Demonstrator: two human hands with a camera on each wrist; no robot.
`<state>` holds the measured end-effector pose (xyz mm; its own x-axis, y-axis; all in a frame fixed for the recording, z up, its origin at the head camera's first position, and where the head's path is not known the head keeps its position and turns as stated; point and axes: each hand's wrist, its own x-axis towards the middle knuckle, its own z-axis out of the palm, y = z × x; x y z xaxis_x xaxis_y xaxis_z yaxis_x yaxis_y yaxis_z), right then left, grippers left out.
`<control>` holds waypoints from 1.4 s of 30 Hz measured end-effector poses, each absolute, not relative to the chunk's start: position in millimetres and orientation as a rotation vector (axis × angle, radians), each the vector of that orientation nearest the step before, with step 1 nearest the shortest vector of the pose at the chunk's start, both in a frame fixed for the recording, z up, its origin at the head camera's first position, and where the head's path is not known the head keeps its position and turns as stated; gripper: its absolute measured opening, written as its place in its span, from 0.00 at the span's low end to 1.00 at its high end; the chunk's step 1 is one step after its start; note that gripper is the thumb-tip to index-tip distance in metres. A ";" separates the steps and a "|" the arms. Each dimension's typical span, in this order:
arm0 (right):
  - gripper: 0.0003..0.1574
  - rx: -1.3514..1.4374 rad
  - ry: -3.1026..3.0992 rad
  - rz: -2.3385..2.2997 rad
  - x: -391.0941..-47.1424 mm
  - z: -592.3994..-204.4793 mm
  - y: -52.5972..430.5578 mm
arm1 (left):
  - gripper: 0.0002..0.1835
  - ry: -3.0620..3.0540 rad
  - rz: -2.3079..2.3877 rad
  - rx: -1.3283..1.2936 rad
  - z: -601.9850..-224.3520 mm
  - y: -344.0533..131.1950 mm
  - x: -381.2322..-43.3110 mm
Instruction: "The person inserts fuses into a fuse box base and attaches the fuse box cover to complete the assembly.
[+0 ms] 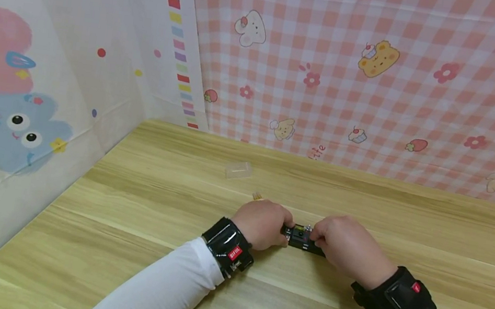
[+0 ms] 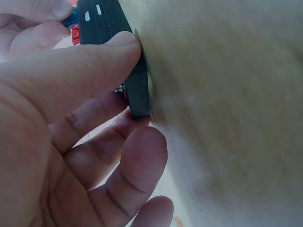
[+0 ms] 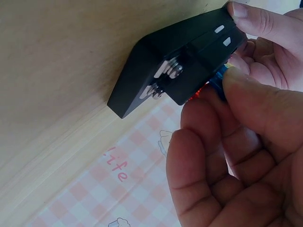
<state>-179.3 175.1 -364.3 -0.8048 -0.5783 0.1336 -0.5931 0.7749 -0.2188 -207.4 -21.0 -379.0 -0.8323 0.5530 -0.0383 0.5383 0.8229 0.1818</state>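
Observation:
A black fuse block [image 1: 299,243] with metal screw terminals [image 3: 173,68] is held low over the wooden table between both hands. My left hand [image 1: 261,223] grips one end of it, thumb along its side in the left wrist view. With thumb and forefinger, my right hand [image 1: 351,245] pinches a small blue blade fuse [image 3: 217,83] at the block's top side. Close to it a red blade fuse [image 2: 75,34] shows, partly covered by fingers. Whether the blue fuse is fully seated cannot be told.
A clear plastic cover [image 1: 238,170] lies farther back on the wooden table [image 1: 168,180]. Small yellowish pieces [image 1: 257,196] lie just beyond my left hand. Behind the table hangs a pink checked cloth [image 1: 333,82], with a white printed cloth [image 1: 74,72] at the left.

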 end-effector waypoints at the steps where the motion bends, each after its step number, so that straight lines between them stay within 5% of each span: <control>1: 0.10 0.960 -2.903 0.387 -179.4 -364.4 175.2 | 0.16 2.912 0.249 0.873 -378.8 -20.8 -207.4; 29: 0.08 0.831 -2.952 0.620 -176.2 -360.2 194.0 | 0.19 2.913 0.239 0.873 -379.6 -19.5 -206.9; 37: 0.38 0.733 -3.137 0.544 -184.2 -362.8 209.9 | 0.21 2.918 0.224 0.852 -379.7 -21.1 -206.4; 42: 0.34 0.783 -3.143 0.517 -186.6 -370.1 211.7 | 0.21 2.910 0.228 0.854 -377.6 -20.6 -205.5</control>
<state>-186.6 211.7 -370.1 -0.8768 -0.4773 -0.0578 -0.4337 0.8370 -0.3337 -205.5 -20.6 -377.6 -0.8379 0.5432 -0.0538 0.5283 0.8317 0.1709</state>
